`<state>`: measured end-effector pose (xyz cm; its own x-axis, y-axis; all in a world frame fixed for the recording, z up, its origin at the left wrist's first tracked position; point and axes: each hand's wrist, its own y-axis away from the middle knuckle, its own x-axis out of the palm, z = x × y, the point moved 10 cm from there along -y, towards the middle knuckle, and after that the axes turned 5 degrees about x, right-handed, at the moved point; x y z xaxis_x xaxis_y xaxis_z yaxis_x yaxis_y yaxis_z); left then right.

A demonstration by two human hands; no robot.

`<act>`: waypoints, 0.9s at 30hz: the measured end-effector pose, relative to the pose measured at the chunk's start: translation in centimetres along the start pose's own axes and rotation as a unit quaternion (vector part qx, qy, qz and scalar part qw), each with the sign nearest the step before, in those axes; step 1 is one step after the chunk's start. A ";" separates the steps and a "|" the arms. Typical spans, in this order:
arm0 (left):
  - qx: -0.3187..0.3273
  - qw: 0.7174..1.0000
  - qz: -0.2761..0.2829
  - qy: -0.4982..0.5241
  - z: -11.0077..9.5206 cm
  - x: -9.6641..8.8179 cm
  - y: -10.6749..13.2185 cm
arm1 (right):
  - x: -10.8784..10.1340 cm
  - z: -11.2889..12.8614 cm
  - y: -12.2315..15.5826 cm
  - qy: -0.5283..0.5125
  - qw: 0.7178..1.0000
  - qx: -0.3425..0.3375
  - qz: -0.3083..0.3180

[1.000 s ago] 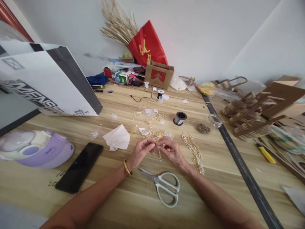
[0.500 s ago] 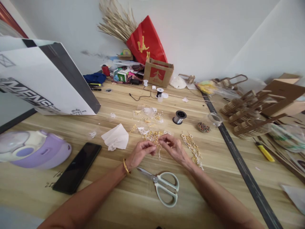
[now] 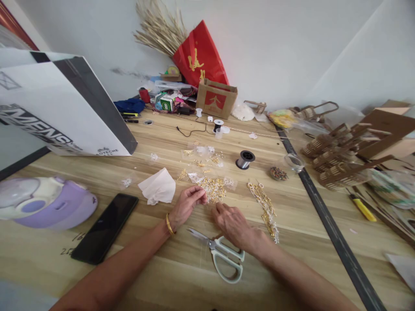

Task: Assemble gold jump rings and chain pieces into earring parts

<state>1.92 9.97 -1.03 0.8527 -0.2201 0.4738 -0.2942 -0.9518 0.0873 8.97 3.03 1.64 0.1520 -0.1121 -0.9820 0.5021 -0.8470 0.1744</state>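
My left hand [image 3: 189,202], with a gold bangle [image 3: 170,225] at its wrist, is closed in a pinch beside a pile of gold and silver beads [image 3: 215,190]. Whatever lies between its fingertips is too small to name. Just in front of the pile, my right hand [image 3: 229,221] has its fingers curled down near the tabletop, and its grip is hidden. Its wrist passes over one handle of the scissors [image 3: 212,246]. A faint clear thread runs down the table left of the scissors. Right of the hand lie finished-looking gold and silver bead strands [image 3: 267,211].
A wire spool [image 3: 245,160], a heap of dark mixed beads [image 3: 278,173] and a clear jar [image 3: 294,162] stand at the right. Leftward lie a tissue [image 3: 158,186], a black phone [image 3: 105,228] and a purple-white device [image 3: 58,203]. Small woven baskets [image 3: 340,168] line the far right.
My right hand has moved down and toward me, from the bead pile to above the scissors' handle. My left hand has shifted slightly left. The small dangling strand is no longer visible.
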 end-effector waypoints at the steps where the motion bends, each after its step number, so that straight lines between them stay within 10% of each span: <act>1: -0.001 1.000 -0.005 0.002 0.0 -0.1 0.0 | 0.2 0.1 0.2 0.007 1.000 -0.009 0.001; 17: 0.007 0.997 0.022 -0.073 1.1 -0.2 -0.3 | -0.6 -3.0 1.9 -0.014 0.986 -0.036 0.160; 27: 0.002 0.993 0.026 -0.117 0.9 0.2 -0.2 | -1.2 -6.4 1.9 0.004 0.988 0.017 0.155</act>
<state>2.59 9.93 -1.74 0.9138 -0.3115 0.2605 -0.3383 -0.9389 0.0639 15.20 4.85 3.58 0.3000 -0.3645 -0.8815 0.4011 -0.7902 0.4633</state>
